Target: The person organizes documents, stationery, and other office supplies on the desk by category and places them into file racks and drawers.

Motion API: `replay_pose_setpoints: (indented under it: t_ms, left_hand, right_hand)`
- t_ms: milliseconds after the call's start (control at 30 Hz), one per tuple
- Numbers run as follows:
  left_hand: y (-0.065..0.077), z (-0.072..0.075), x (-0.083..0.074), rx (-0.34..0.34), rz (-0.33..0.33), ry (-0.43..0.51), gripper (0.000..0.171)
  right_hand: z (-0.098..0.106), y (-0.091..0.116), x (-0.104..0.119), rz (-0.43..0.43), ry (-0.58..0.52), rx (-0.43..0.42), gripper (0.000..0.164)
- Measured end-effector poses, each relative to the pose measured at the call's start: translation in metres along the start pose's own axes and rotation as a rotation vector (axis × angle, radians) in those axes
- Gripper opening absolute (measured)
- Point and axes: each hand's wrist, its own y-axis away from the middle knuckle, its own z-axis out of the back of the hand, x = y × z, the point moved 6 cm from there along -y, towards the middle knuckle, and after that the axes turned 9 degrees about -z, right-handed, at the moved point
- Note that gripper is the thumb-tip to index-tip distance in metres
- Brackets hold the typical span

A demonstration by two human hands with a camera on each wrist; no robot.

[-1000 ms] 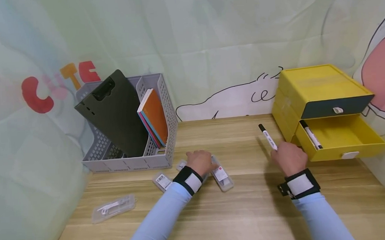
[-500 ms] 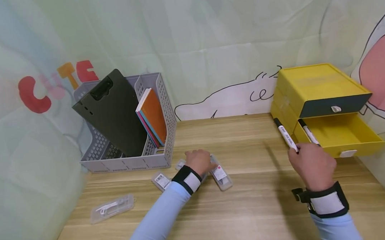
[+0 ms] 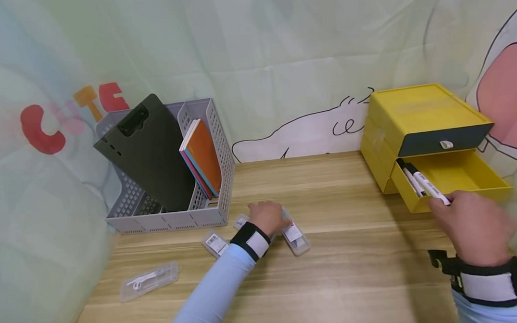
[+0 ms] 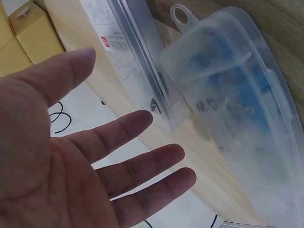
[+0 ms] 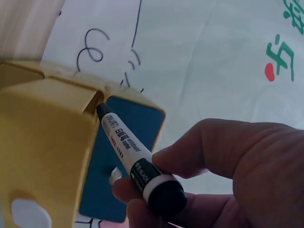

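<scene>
One black-and-white whiteboard marker (image 3: 429, 185) is pinched between the thumb and fingers of the right hand (image 3: 478, 226), on the right side of the scene. It slants with its black cap toward the far left, over the left part of a yellow lower drawer (image 3: 464, 172); whether it touches the drawer, I cannot tell. Just left of it, a second marker (image 3: 411, 178) lies along the drawer's left wall. The drawer juts out toward the near side from a yellow cabinet (image 3: 429, 107), below a dark upper drawer front (image 3: 422, 143) with a white knob (image 3: 446, 144).

Near the middle of the table (image 3: 346, 278), the left hand (image 3: 267, 218) holds nothing, its fingers and thumb spread wide. It is among clear plastic cases: a labelled case (image 3: 296, 239) just to its right, a case with blue contents (image 4: 232, 90) close by in the left wrist view, and another labelled case (image 3: 216, 243) to its left. Contact with them is unclear.

Farther left and nearer lies a case with a white item inside (image 3: 148, 282). At the far left, a grey rack (image 3: 166, 222) holds a leaning dark clipboard (image 3: 154, 154) and thin notebooks (image 3: 205, 156). A pale printed curtain (image 3: 279, 45) hangs behind the table.
</scene>
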Motion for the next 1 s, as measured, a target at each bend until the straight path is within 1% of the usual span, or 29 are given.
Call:
replay_pose_setpoints:
  t_ms: [133,200,367,533,600,667,767,833,900,1000]
  left_hand:
    - [0.002,0.000,0.000,-0.002,0.003,-0.003,0.055]
    - [0.003,-0.001,0.000,0.002,0.000,-0.004,0.056]
    - [0.004,-0.001,-0.001,0.002,-0.001,-0.006,0.055]
    - [0.005,-0.002,-0.001,-0.003,0.002,0.007,0.054]
    - [0.005,-0.002,-0.001,-0.008,-0.001,0.010,0.054]
    - [0.006,-0.002,-0.002,-0.013,-0.002,0.014,0.054]
    - [0.006,-0.001,-0.002,-0.016,-0.004,0.010,0.054]
    - [0.007,0.000,-0.002,-0.014,-0.002,0.011,0.053]
    - [0.008,0.001,-0.001,-0.012,0.000,0.007,0.052]
    - [0.008,0.002,0.001,-0.014,0.007,0.003,0.052]
  right_hand:
    - [-0.003,-0.007,-0.006,-0.042,0.055,0.005,0.046]
    - [-0.005,-0.012,-0.007,-0.048,0.062,-0.002,0.046]
    - [-0.008,-0.031,-0.009,-0.029,0.046,-0.045,0.045]
    - [-0.014,-0.054,-0.006,-0.024,0.093,-0.040,0.047]
    - [-0.018,-0.061,-0.005,-0.029,0.097,-0.029,0.047]
    - [-0.021,-0.066,-0.004,-0.009,0.086,-0.045,0.046]
    - [-0.022,-0.069,-0.006,0.031,0.046,-0.103,0.040]
    - [-0.023,-0.067,-0.007,0.042,0.033,-0.144,0.035]
    - [-0.022,-0.065,-0.008,0.028,0.019,-0.171,0.034]
    - [-0.021,-0.060,-0.008,-0.006,0.009,-0.192,0.039]
